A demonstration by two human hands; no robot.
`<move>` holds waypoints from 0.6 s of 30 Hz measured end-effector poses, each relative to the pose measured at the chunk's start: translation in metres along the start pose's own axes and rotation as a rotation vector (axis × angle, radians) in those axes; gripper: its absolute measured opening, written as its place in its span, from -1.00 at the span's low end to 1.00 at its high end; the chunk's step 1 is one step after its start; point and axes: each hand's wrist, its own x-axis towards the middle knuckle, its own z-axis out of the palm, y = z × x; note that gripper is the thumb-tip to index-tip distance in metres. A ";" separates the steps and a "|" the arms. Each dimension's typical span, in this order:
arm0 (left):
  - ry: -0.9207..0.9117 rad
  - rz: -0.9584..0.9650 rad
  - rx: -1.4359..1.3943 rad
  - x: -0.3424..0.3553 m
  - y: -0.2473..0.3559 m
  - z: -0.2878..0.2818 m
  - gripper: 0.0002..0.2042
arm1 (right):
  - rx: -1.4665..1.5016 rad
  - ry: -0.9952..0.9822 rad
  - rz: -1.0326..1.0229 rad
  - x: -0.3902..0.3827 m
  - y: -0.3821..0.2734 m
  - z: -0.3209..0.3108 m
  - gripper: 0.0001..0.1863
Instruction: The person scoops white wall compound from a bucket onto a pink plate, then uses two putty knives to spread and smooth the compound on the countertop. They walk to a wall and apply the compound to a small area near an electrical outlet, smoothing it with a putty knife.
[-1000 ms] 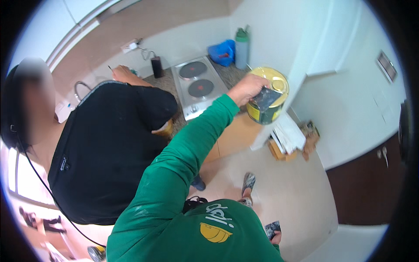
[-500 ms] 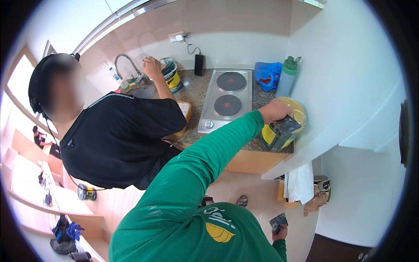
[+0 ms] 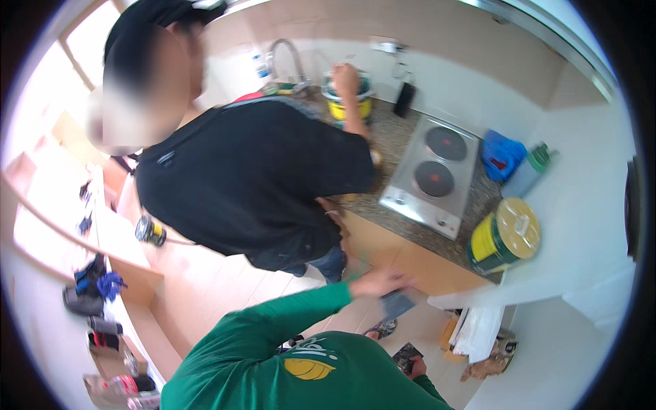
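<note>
My left hand (image 3: 379, 281), blurred, is closed on a dark flat scraper (image 3: 396, 304), below the cabinet front and left of a green-and-yellow tub (image 3: 503, 236) with a gold lid at the counter's right end. Low in view, beside my green shirt, my right hand (image 3: 417, 367) grips another dark, stained flat tool (image 3: 403, 359). A co-worker in a black top (image 3: 239, 178) stands at the counter (image 3: 383, 171), one hand (image 3: 345, 82) over an open yellow-banded bucket (image 3: 336, 109).
A two-ring hob (image 3: 427, 174) lies on the counter, near a blue bag (image 3: 501, 154), green-capped bottle (image 3: 526, 174) and tap (image 3: 297, 68). Cardboard and white sheets (image 3: 471, 328) lean low at the right. Bags (image 3: 85, 294) and bottles (image 3: 123, 386) lie on a surface at the left.
My left hand has left the gold-lidded tub and moved down and left, still holding the tool. The tub now stands on the counter. The view has swung leftward.
</note>
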 end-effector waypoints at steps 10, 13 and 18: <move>0.819 -0.461 -1.138 -0.541 -0.221 -0.088 -0.71 | -1.355 -0.298 -0.770 -0.043 0.006 0.265 -0.52; 0.966 -0.330 -1.262 -0.608 -0.246 -0.094 -0.77 | -1.900 -0.523 -0.951 -0.114 0.048 0.406 -0.56; 1.119 -0.204 -1.347 -0.662 -0.266 -0.148 -0.76 | -2.197 -0.829 -1.099 -0.199 0.138 0.626 -0.58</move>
